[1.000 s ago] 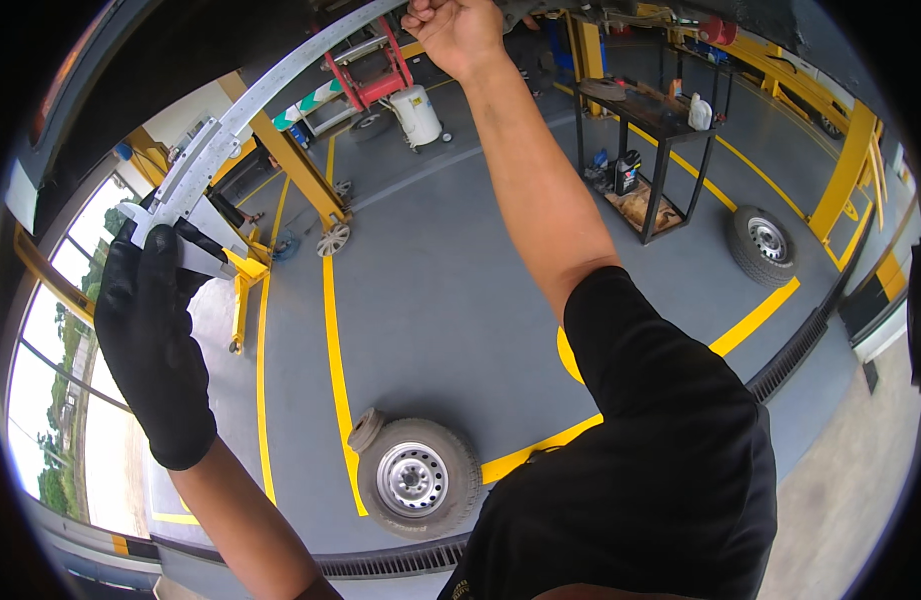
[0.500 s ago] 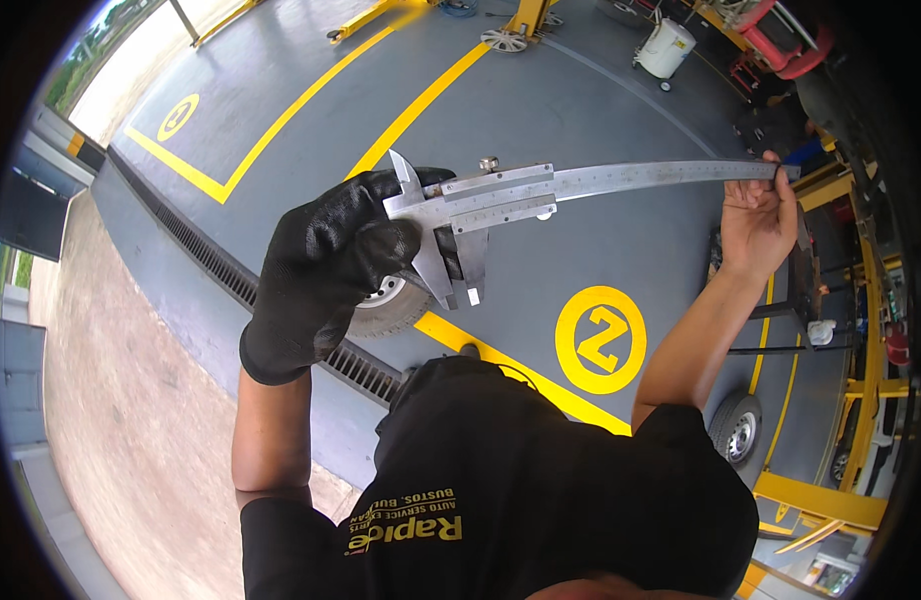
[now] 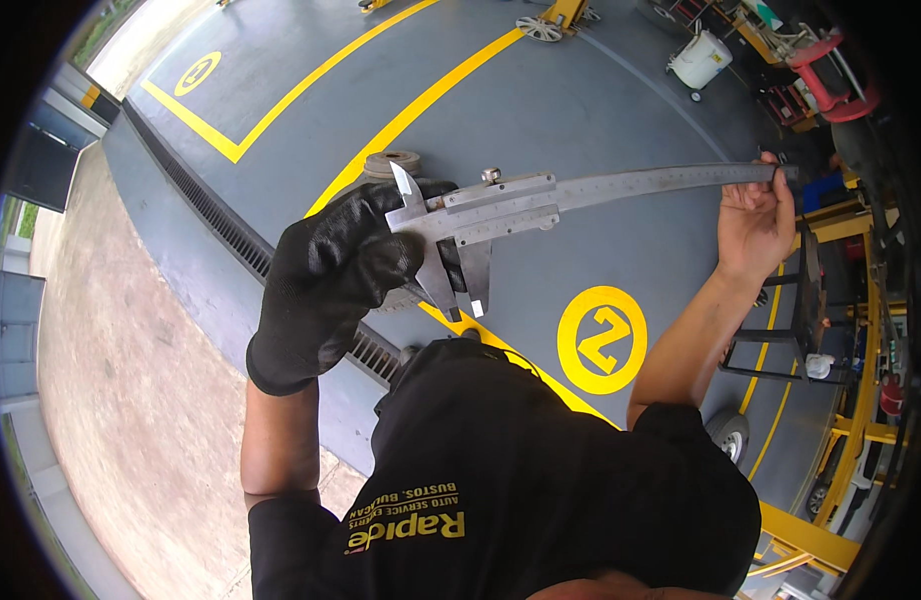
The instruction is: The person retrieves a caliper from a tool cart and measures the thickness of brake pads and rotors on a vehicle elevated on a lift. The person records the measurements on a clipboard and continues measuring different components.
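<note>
A long metal vernier caliper [image 3: 501,212] is held up across the view, its jaws at the left and its beam reaching right. My left hand [image 3: 331,270], in a black glove, grips the jaw end with the fingers behind and the thumb in front. The lower jaws stand a little apart, with the dark glove showing behind them. My bare right hand [image 3: 758,215] pinches the far tip of the beam between thumb and fingers.
Behind the caliper, a round brake disc-like part [image 3: 392,163] shows past my left hand. A drain grate [image 3: 196,195] runs along the left floor. At right are a black metal stand [image 3: 806,300] and a wheel [image 3: 729,435]; a white drum [image 3: 700,60] stands far off.
My view has shifted, so floor lines and wheels sit differently around me. Both hands keep their hold on the caliper, which stays nearly in place, its jaw end slightly lower.
</note>
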### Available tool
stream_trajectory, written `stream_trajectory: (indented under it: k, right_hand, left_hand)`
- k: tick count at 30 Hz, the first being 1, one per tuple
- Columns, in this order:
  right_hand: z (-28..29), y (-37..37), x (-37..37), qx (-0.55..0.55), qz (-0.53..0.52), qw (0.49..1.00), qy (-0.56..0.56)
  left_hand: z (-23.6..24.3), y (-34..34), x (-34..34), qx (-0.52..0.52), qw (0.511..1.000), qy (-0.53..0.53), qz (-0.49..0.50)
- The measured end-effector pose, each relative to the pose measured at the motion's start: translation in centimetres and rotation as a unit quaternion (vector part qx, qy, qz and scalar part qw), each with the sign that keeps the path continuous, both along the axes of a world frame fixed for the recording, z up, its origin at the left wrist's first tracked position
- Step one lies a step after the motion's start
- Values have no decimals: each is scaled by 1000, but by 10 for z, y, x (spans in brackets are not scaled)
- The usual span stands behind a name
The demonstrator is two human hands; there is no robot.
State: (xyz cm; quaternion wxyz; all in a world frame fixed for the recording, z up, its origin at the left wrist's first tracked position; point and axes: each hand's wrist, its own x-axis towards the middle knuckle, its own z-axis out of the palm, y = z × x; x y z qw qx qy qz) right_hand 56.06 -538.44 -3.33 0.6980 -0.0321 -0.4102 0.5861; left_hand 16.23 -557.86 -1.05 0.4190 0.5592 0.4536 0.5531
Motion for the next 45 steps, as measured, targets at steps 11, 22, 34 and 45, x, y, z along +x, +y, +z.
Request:
stream_trajectory:
  k: [11, 22, 34, 45]
  right_hand:
    - [7, 7, -7, 12, 0, 1000, -12]
    - [7, 31, -26, -7, 27, 1000, -11]
    - [-117, 43, -340, -200, 134, 966, -98]
    - [-128, 71, -550, -224, 114, 951, -178]
  left_hand:
    - [0, 2, -2, 18, 1000, 17, 19]
    - [1, 6, 0, -13, 994, -90, 66]
    - [-139, -48, -225, -75, 903, -416, -74]
    - [-151, 19, -442, -220, 896, -370, 104]
